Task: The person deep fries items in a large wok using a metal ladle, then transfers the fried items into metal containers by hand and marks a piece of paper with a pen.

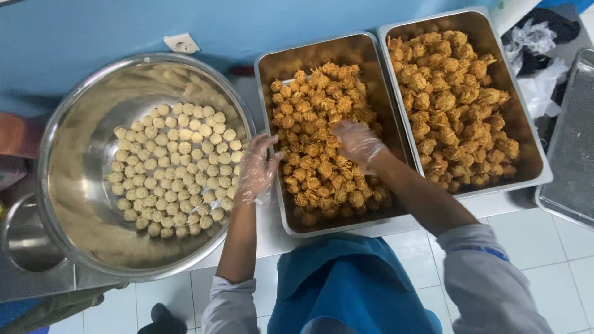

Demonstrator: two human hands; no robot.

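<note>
Right hand (357, 141), gloved, rests on the fried balls (322, 148) in the middle tray (272, 62), fingers seemingly closing on some. Left hand (257, 167) hovers open just beside the tray rim. Pinch lightly.

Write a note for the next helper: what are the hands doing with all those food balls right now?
Left hand, in a clear glove, rests at the left rim of the near tray, beside the big steel bowl.
Right hand, gloved too, is down among the golden fried balls; what it grips is unclear.
Pale balls lie in the bowl.
The far tray holds a heap of fried balls.
</note>
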